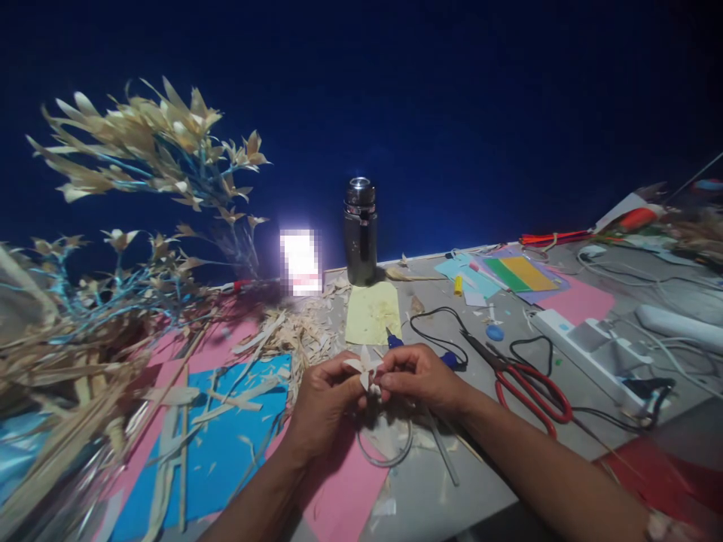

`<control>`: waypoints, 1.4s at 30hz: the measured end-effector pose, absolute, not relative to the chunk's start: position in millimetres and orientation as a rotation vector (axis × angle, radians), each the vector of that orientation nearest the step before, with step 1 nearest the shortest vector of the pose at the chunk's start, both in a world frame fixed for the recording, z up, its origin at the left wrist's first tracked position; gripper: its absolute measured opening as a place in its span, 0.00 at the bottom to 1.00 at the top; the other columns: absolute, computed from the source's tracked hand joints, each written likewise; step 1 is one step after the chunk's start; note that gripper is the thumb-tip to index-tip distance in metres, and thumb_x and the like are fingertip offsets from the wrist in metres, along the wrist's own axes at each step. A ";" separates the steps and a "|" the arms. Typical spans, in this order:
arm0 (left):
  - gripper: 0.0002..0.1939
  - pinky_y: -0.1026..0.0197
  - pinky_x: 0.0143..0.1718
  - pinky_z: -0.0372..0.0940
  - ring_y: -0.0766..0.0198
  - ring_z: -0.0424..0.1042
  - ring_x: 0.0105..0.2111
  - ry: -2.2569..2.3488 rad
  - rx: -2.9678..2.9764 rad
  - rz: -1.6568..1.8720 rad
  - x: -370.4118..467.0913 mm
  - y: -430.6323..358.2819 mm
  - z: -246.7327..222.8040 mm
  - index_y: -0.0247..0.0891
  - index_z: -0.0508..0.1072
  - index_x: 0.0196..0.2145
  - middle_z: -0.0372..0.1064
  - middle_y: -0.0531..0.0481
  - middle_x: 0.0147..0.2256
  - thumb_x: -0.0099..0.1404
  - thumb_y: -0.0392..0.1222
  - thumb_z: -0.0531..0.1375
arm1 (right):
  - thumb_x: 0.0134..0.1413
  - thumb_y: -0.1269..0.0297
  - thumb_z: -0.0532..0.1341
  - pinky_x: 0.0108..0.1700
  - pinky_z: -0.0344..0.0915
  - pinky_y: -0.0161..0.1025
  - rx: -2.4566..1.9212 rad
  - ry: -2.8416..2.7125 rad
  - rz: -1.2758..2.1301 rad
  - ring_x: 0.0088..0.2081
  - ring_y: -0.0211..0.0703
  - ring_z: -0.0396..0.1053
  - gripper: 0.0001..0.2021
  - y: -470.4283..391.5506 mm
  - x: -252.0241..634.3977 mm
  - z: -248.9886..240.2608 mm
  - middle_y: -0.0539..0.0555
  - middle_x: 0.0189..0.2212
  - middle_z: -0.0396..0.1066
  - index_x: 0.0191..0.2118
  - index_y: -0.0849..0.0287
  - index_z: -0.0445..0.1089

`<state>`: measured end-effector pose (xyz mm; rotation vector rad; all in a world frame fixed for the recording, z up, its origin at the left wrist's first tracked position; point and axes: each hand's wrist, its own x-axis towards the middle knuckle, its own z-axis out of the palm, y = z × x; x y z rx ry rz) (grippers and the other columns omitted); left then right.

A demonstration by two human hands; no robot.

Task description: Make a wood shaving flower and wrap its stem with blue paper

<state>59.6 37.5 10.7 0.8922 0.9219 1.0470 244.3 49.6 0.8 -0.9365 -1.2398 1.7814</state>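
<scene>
Over the middle of the table, my left hand (330,388) pinches a small pale flower (367,367) with pointed petals that look like dry husk. My right hand (421,376) grips the same flower from the other side, its fingertips meeting it near the centre. Just beyond my right hand shows a dark blue tool (394,342) with a pointed tip, mostly hidden by the hand. Under the hands lie a wire ring (385,462), a thin grey stick (445,452) and pink paper (342,489).
Red-handled scissors (534,395) and a white power strip (590,361) with cords lie right. A dark flask (361,237) stands at the back by yellow paper (367,305). Husk strips cover blue paper (226,459) on the left, near a tall bunch of husk flowers (163,143).
</scene>
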 end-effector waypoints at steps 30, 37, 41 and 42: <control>0.15 0.70 0.19 0.52 0.73 0.62 0.16 0.972 0.672 1.065 52.7 50.9 -9.4 0.35 0.75 0.31 0.69 0.56 0.19 0.47 0.36 0.75 | 0.46 0.49 0.74 0.21 0.44 0.32 -0.933 -0.985 1.467 0.18 0.30 0.49 0.20 70.1 251.7 -4.0 0.48 0.16 0.67 0.25 0.60 0.68; 0.21 0.69 0.17 0.54 0.72 0.59 0.13 1.009 0.599 1.042 45.1 47.5 15.3 0.39 0.70 0.31 0.65 0.59 0.15 0.44 0.42 0.77 | 0.53 0.36 0.63 0.20 0.46 0.32 -1.031 -0.955 1.316 0.17 0.32 0.45 0.29 81.9 259.3 13.6 0.41 0.12 0.50 0.21 0.54 0.55; 0.22 0.67 0.18 0.56 0.69 0.59 0.14 1.070 0.597 1.036 28.1 43.6 25.3 0.38 0.74 0.34 0.64 0.59 0.13 0.45 0.44 0.78 | 0.49 0.44 0.70 0.20 0.45 0.32 -1.179 -1.022 1.226 0.18 0.31 0.49 0.21 97.4 278.9 25.7 0.47 0.19 0.68 0.31 0.60 0.72; 0.21 0.67 0.18 0.56 0.69 0.59 0.14 1.083 0.593 1.026 23.5 42.8 24.0 0.38 0.75 0.32 0.63 0.58 0.12 0.45 0.45 0.78 | 0.50 0.47 0.70 0.21 0.47 0.32 -1.235 -1.096 1.183 0.18 0.31 0.51 0.19 102.9 282.4 29.7 0.48 0.21 0.70 0.32 0.60 0.74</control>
